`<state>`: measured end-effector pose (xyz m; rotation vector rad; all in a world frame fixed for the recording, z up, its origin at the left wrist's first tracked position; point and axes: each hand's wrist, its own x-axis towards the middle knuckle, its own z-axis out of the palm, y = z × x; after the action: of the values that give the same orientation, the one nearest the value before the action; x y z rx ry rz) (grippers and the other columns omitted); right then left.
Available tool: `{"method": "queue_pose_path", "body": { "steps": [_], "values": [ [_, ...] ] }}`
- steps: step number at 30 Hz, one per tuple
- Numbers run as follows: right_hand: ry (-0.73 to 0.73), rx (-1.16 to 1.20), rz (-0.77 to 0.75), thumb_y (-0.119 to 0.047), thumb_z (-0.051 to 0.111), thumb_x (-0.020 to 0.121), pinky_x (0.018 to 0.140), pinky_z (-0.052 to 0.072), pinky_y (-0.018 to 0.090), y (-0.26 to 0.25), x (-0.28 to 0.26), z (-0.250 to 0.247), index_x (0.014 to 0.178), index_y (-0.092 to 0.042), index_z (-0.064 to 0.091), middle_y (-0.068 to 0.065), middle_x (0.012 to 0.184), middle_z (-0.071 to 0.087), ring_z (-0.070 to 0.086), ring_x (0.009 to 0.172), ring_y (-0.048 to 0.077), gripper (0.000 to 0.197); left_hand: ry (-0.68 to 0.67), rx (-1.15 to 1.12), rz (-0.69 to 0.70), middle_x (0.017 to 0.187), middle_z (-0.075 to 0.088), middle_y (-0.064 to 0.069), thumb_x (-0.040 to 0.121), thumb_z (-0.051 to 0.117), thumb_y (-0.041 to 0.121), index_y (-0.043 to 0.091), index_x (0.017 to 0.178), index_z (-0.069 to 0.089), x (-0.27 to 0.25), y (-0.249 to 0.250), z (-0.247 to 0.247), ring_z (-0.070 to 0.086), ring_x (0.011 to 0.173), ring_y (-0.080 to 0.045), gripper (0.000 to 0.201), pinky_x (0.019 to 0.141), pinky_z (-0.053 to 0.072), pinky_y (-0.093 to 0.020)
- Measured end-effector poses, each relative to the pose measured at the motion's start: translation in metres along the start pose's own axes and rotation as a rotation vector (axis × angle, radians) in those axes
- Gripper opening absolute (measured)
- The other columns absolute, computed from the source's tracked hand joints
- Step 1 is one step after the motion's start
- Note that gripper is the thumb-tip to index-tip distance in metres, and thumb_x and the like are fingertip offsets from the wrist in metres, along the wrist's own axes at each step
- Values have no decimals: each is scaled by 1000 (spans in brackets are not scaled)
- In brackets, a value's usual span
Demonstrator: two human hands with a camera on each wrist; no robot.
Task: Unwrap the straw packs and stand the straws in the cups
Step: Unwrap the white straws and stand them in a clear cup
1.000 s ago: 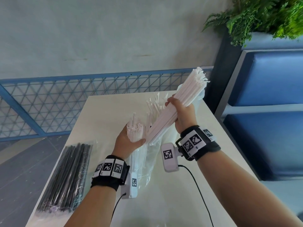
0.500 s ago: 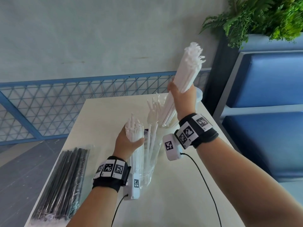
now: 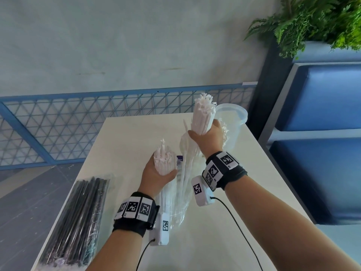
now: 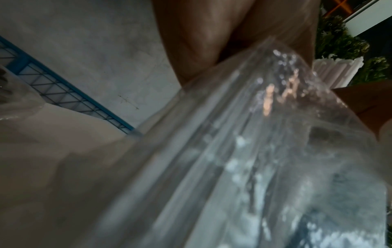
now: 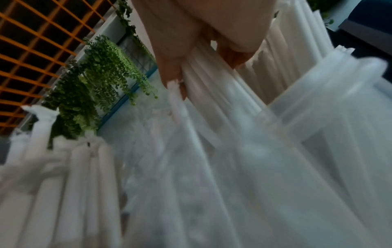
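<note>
Above a white counter (image 3: 121, 145), a person's two hands each grip a bundle of white straws. The right hand (image 3: 210, 138), raised over the far right part of the counter, has its fingers curled tightly round one thick bundle of white straws (image 3: 202, 118), which stands nearly upright with its ragged tips pointing up. The right wrist view shows the fingers (image 5: 171, 70) wrapped over the straws, with a translucent rim close beside them. Just beyond that hand, at the counter's far right corner, stands one clear plastic cup (image 3: 233, 118); a few more white straw tips show at the hand's right side, against the cup, though whether they stand inside it cannot be told. The left hand (image 3: 156, 176), lower and nearer the counter's middle, clasps a second bundle of white straws (image 3: 164, 160) from below; this bundle still sits in its clear plastic wrapper (image 3: 180, 202), which hangs loose and crinkled beneath the hand. In the left wrist view the glossy wrapper fills most of the picture in a blur. Along the counter's near left edge lies one sealed pack of black straws (image 3: 78, 222), flat and lengthwise.
</note>
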<state>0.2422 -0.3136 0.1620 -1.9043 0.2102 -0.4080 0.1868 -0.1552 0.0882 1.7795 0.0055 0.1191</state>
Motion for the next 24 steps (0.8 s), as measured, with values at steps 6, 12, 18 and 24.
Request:
{"method": "queue_pose_path", "body": {
  "steps": [6,12,18,24],
  "values": [
    [59,254,-248,-3,66,76,68,44,15,-19,7,-3,105,-21,46,-11,84,63,58,76,0,40,7,7,-20,99,63,9,70,79,6,25,106,53,1,-1,-2,61,99,-15,48,90,47,-29],
    [-137,29,-263,5,50,81,68,38,21,5,11,5,70,-17,62,-7,78,55,49,69,0,28,22,-11,-23,97,64,13,69,79,6,27,102,55,1,-1,-1,62,93,-8,46,88,49,-28],
    [44,-223,-438,-31,55,83,96,40,37,24,4,-2,107,-15,61,2,116,56,51,107,16,30,11,-11,-21,98,64,9,69,79,6,22,108,55,-1,-1,3,62,94,-10,48,83,49,-23],
    [72,-199,-173,-57,76,55,110,29,52,60,-15,-9,140,-35,22,10,153,7,28,137,29,103,26,9,-12,93,62,14,69,79,6,26,103,52,-2,3,0,61,87,-3,48,82,49,-26]
  ]
}}
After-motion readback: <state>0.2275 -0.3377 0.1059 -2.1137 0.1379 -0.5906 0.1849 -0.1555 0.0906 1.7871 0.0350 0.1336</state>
